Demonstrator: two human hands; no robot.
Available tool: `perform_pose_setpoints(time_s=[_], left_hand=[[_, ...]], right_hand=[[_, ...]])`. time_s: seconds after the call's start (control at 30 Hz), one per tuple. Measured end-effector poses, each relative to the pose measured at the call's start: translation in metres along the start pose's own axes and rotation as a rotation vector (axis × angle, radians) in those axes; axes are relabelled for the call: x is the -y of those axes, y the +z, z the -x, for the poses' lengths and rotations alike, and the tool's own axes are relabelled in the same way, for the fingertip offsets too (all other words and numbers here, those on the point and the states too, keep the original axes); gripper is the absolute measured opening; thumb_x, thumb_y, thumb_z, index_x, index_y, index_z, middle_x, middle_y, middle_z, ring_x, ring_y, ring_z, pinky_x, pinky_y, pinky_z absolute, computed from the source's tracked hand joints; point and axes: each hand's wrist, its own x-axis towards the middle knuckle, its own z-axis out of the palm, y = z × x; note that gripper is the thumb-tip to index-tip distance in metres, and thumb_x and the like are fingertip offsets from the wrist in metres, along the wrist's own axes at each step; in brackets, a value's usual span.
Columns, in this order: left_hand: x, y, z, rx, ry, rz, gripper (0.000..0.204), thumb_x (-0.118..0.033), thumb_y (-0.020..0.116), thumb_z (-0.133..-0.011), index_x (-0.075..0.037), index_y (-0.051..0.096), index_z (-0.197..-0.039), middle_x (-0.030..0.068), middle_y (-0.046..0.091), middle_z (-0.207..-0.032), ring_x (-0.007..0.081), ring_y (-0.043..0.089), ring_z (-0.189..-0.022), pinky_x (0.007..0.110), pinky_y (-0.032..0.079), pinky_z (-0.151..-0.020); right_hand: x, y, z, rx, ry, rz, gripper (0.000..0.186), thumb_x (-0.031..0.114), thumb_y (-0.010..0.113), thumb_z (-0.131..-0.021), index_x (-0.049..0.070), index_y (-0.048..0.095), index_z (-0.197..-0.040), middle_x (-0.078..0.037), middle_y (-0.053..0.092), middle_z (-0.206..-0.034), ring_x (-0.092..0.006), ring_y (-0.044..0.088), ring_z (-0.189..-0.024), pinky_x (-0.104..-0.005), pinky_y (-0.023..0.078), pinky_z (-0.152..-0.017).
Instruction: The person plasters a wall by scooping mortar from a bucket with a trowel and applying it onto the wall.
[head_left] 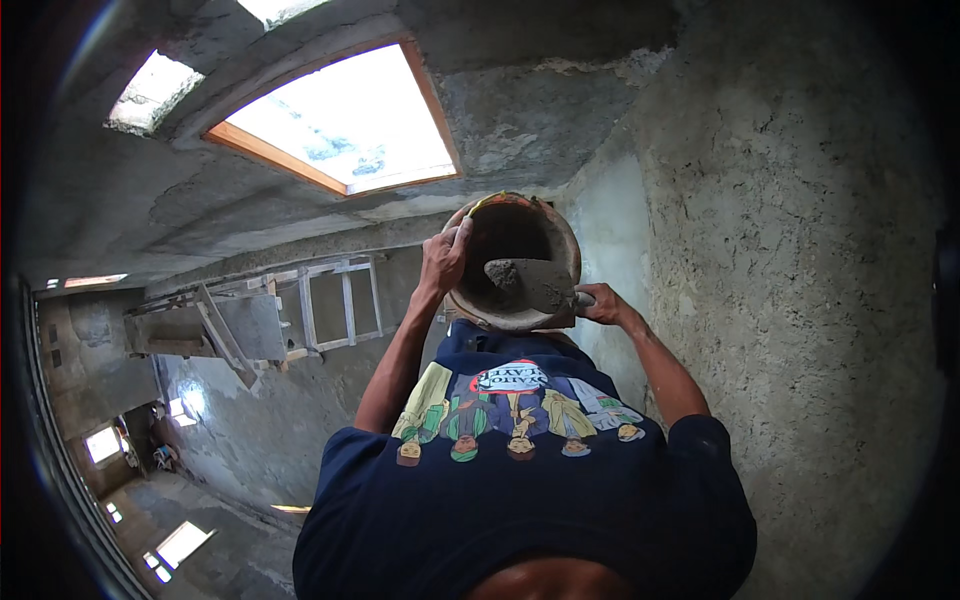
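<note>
My left hand grips the rim of a round, cement-stained bucket at its left side, with a thin yellow piece, perhaps the handle, under my fingers. At the bucket's right, my right hand is closed on the handle of a trowel, whose grey blade lies over the dark mouth of the bucket with a lump of mortar on it. The bucket's bottom is in shadow. Below it is the dark printed T-shirt on my body.
Rough plastered wall fills the right side. Above is a wood-framed window opening. At left stands timber scaffolding with boards. Farther off at lower left are small bright openings and a small figure or object I cannot make out.
</note>
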Motion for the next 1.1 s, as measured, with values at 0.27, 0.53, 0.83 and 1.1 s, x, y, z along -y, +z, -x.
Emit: perform_pose_setpoints(time_s=[0.27,0.53,0.83,1.1], left_hand=[[-0.002,-0.001,-0.012,0.046,-0.022,-0.096,0.048,-0.039,0.04,-0.094,0.003,0.062,-0.085,0.0235,0.055,-0.068,0.0394,0.057,-0.061,0.044,0.042,-0.059],[-0.001,0.001,-0.008,0.08,0.184,-0.108,0.039,-0.031,0.039,-0.095,0.0,0.063,-0.1,0.0169,0.053,-0.123,0.0354,0.056,-0.103,0.038,0.043,-0.087],[-0.041,0.018,-0.01,0.186,-0.065,-0.111,0.047,-0.039,0.046,-0.092,0.0,0.065,-0.075,0.0172,0.061,-0.104,0.027,0.057,-0.103,0.033,0.043,-0.085],[-0.065,0.014,-0.014,0.094,-0.04,-0.076,0.055,-0.048,0.049,-0.088,0.004,0.054,-0.068,0.0158,0.046,-0.051,0.0202,0.047,-0.048,0.038,0.038,-0.053]], right_hand=[[0.004,0.006,-0.004,-0.114,0.046,0.05,0.037,0.025,0.071,-0.068,0.003,0.062,-0.097,-0.013,0.066,-0.08,-0.0195,0.064,-0.074,-0.0339,0.049,-0.068],[0.064,-0.061,-0.008,-0.428,0.109,0.14,0.032,0.024,0.07,-0.066,0.006,0.054,-0.087,-0.014,0.061,-0.071,-0.0283,0.063,-0.069,-0.0371,0.049,-0.064],[0.142,-0.23,-0.041,-0.866,-0.138,0.56,0.025,0.024,0.068,-0.069,0.005,0.061,-0.083,-0.014,0.062,-0.075,-0.0309,0.062,-0.071,-0.0369,0.048,-0.063],[0.237,-0.381,-0.078,-0.881,-0.431,0.501,0.039,0.034,0.071,-0.074,0.0,0.063,-0.093,-0.014,0.065,-0.084,-0.0232,0.064,-0.081,-0.0332,0.05,-0.071]])
